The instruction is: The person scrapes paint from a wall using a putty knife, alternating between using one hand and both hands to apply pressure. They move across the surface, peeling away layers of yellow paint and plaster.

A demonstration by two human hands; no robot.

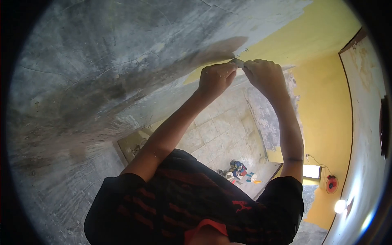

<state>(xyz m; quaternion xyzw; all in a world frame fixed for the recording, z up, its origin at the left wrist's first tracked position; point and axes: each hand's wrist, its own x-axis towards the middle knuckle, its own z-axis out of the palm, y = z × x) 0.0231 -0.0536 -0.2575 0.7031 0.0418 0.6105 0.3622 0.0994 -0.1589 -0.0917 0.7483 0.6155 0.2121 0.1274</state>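
Both hands are raised to the wall and closed on a flat grey scraper. My left hand wraps one side of it, fingers curled, with pale flecks on the skin. My right hand grips the other side, its fingers folded over. The scraper's edge is at the wall, beside a border between yellow paint and bare grey plaster. Its handle, if any, is hidden by the hands. A dark shadow of the hands falls on the plaster.
Below lies a tiled floor with a cluster of containers and small items. An adjoining yellow wall has patches of exposed plaster. A red round fan and a lit bulb are at the right.
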